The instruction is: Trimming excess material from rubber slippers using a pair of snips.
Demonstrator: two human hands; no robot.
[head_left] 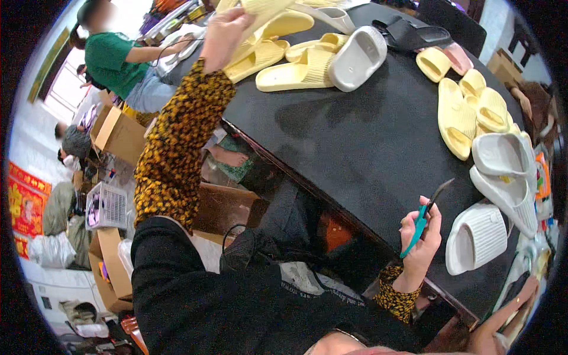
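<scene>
My left hand (228,36) reaches to the far left of the black table (331,154), its fingers closed on a pale yellow slipper (264,13). Other yellow slippers (260,59) lie just beyond and beside that hand. Near the table's front edge, my right hand (423,239) is wrapped round a teal-handled tool with a dark curved blade (419,228). The blade points up and to the right, and whether it has a second blade I cannot tell. A white ribbed slipper (477,239) rests to the right of this hand.
A white slipper (358,58) leans against yellow ones, with black slippers (409,34) behind. More yellow slippers (457,118) and white ones (503,177) line the right side. A person in green (115,65) sits at far left. Cardboard boxes (121,136) stand below the table's left side.
</scene>
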